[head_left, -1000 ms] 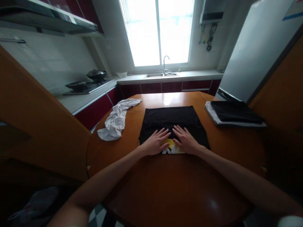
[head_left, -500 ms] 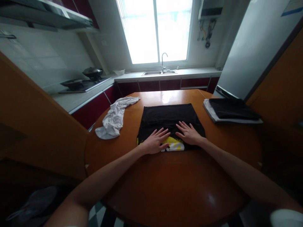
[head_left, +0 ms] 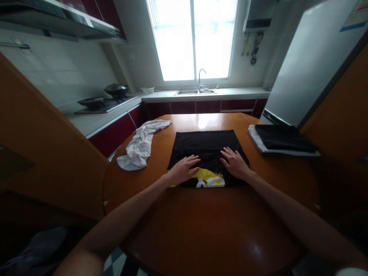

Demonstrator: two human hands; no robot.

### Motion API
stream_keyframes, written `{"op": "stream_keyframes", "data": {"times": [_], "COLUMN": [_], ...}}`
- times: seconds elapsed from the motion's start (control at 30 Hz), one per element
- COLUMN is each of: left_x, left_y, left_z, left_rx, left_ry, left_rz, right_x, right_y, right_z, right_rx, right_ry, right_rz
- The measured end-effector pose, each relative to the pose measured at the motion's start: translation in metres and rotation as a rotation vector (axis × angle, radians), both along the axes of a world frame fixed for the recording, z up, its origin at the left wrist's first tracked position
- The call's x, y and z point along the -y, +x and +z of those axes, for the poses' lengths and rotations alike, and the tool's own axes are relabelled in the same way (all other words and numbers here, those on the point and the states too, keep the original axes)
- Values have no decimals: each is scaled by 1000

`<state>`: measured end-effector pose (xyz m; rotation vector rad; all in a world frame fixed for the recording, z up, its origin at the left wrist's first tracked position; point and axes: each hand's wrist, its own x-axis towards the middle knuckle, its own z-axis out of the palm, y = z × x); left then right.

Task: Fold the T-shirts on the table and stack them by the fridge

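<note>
A folded black garment [head_left: 205, 143] with a yellow and white print along its near edge lies flat on the wooden table [head_left: 212, 226]. On its near left part rests my left hand [head_left: 184, 169], fingers stretched out over the cloth. My right hand [head_left: 235, 164] lies on the right part of the garment, its fingers spread and pointing away from me. Neither hand grasps the fabric. The print shows between the two hands; the cloth under the palms is hidden.
A crumpled white garment [head_left: 139, 145] lies on the table's left side. Folded black and white clothes [head_left: 284, 138] are stacked at the right. Beyond the table are a counter with a sink [head_left: 186, 92], a stove with pans [head_left: 116, 90], and a fridge [head_left: 304, 65] at the right.
My hands have moved apart across the garment, the left one to the left and the right one to the right. More of the print shows. The view has shifted slightly.
</note>
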<state>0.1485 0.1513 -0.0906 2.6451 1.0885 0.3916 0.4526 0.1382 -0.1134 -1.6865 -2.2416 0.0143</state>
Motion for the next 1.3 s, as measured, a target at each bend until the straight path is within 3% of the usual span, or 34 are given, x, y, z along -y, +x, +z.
{"op": "stream_keyframes", "data": {"times": [0.1, 0.23, 0.5, 0.67, 0.8, 0.97, 1.13, 1.3], "left_x": [-17, -28, -24, -7, 18, 43, 53, 58], "left_y": [-14, -22, -21, -22, -30, -68, -109, -114], "left_z": [-8, -17, -10, 3, 1, -7, -6, 2], "left_rx": [-88, -210, -169, -123, -154, -182, -181, -114], "left_ry": [42, 2, 9, 7, 32, 52, 103, 218], "left_rz": [130, 159, 153, -2, -48, -33, -33, -107], "right_x": [-2, -10, -9, 14, 42, 65, 78, 85], "right_y": [-2, 6, 9, 5, 19, 62, 98, 109], "right_z": [-3, -9, -2, 13, 7, -7, -6, 3], "right_rx": [-5, 3, -34, -144, -105, -12, 22, 40], "right_ry": [-70, -187, -109, 27, 3, -79, -70, 80], "right_rz": [16, 9, -11, 115, 271, 275, 297, 406]}}
